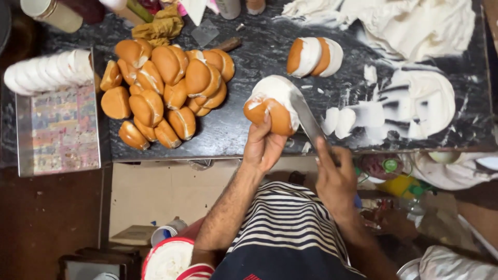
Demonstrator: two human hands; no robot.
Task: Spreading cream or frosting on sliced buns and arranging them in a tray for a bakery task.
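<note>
Dark counter (249,140) bearing a heap of cream-filled buns (166,93). Left hand (263,148), fingers wrapped around a split bun (271,106) at the counter's near edge. Right hand (334,179), fingers closed on a knife (307,120) whose blade presses cream into that bun.

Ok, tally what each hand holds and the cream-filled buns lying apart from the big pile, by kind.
Bun held in left hand, being creamed: 1
Knife in right hand: 1
Filled buns lying apart: 2
Total: 4
</note>
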